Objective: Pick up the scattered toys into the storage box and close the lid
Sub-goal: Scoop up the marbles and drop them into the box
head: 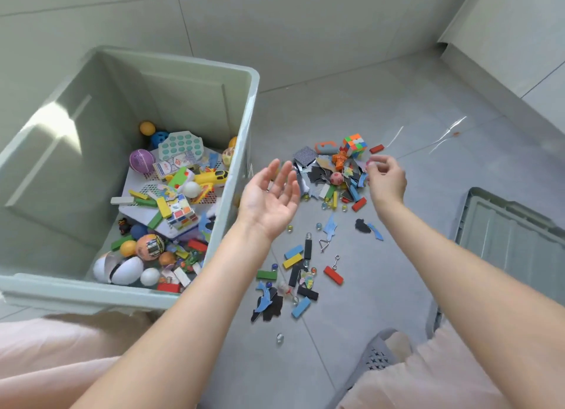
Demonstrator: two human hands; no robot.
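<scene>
Head view: left hand (270, 199) palm-up, fingers spread, empty; right hand (385, 176) curled, contents unclear.

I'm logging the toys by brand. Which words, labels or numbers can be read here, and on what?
None can be read.
Card box in the storage box: red print, too blurred.
Printed ball: dark markings, too blurred.
Other toys: no print legible.

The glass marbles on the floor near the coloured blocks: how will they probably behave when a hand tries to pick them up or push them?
The glass marbles look round and smooth, so they will probably roll away on the tiled floor if pushed. Being small and glossy, they may slip from fingertips; scooping with the open left hand seems safer. They lie scattered, so several pickups are likely.
</scene>
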